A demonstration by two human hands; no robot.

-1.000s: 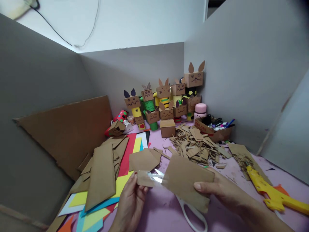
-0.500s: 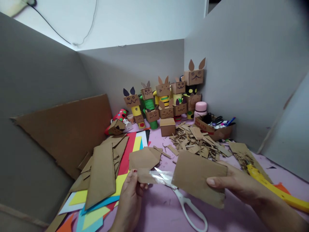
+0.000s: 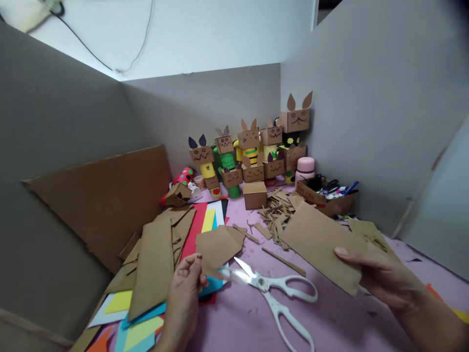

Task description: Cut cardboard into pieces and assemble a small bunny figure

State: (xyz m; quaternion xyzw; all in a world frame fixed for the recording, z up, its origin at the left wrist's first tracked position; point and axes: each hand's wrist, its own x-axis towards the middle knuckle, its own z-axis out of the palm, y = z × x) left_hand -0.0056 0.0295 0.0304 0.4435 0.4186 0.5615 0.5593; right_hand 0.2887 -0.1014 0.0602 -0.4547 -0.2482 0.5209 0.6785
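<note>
Between finger and thumb of my left hand (image 3: 186,288) is a small brown cardboard piece (image 3: 211,269) with a clear strip sticking out to the right. My right hand (image 3: 381,276) grips the right end of a flat cardboard sheet (image 3: 320,239), thumb on top. White-handled scissors (image 3: 262,283) lie on the purple table between my hands, their blades partly apart and pointing up-left. The clear strip overlaps the blade area; whether they touch, I cannot tell. Behind the scissors rests a cut cardboard piece (image 3: 216,244), with a thin strip (image 3: 284,261) to its right.
Cardboard animal figures (image 3: 249,171) stand along the back. Scraps (image 3: 280,210) are heaped before them. At the right is a box of pens and tools (image 3: 331,198). Cardboard sheets (image 3: 152,269) and coloured paper (image 3: 141,335) lie left. Grey panels (image 3: 205,98) surround the table.
My left hand has moved slightly left, my right hand right with the cardboard sheet, widening the space between them. The scissors' handles now show fully, and the thin strip has come into view.
</note>
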